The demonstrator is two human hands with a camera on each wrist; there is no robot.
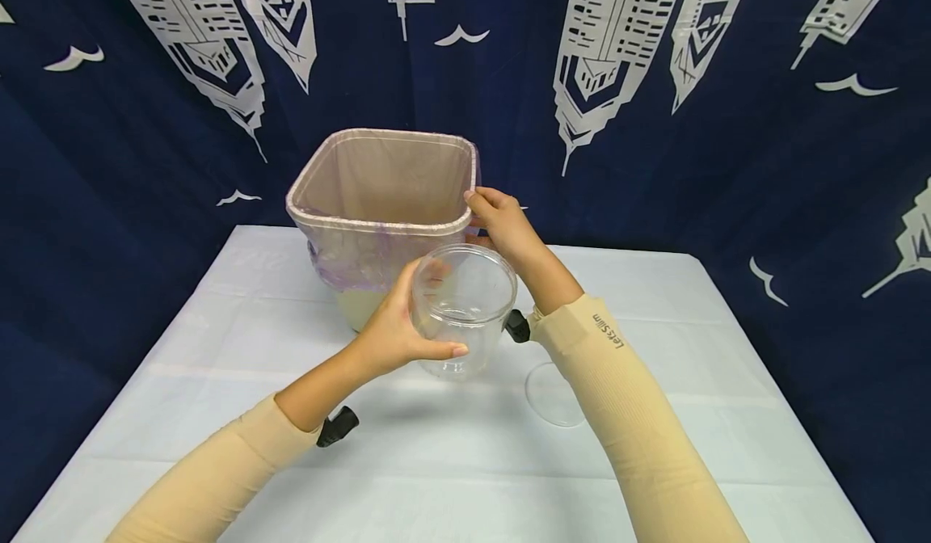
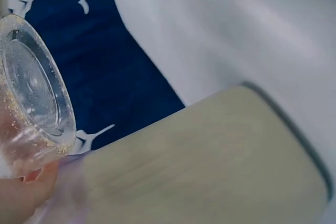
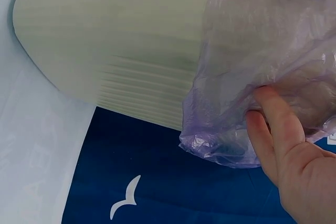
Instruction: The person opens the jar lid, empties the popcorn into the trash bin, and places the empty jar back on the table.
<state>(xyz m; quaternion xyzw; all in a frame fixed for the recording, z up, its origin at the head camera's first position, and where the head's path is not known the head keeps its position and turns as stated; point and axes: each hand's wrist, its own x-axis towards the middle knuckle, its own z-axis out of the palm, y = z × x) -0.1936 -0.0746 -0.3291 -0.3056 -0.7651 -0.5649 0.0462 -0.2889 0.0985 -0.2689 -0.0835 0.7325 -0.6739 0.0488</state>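
My left hand [image 1: 396, 329] grips a clear plastic jar [image 1: 469, 337], fingers on its far side and thumb across its near side. The jar has an open top and stands slightly tilted in front of the bin. In the left wrist view, pale yellow crumbs cling around the jar's base [image 2: 34, 85]. A beige waste bin [image 1: 356, 305] wears a thin purple bag liner [image 1: 349, 264] folded over its rim. At the bin's right corner, my right hand [image 1: 502, 220] holds the lined rim, thumb on top. The right wrist view shows its fingers [image 3: 281, 116] against the outside of the liner.
A clear round lid [image 1: 553, 395] lies on the white-covered table [image 1: 436, 470], partly behind the right forearm. Behind the table hangs a dark blue curtain [image 1: 494, 107] printed with white buildings and birds.
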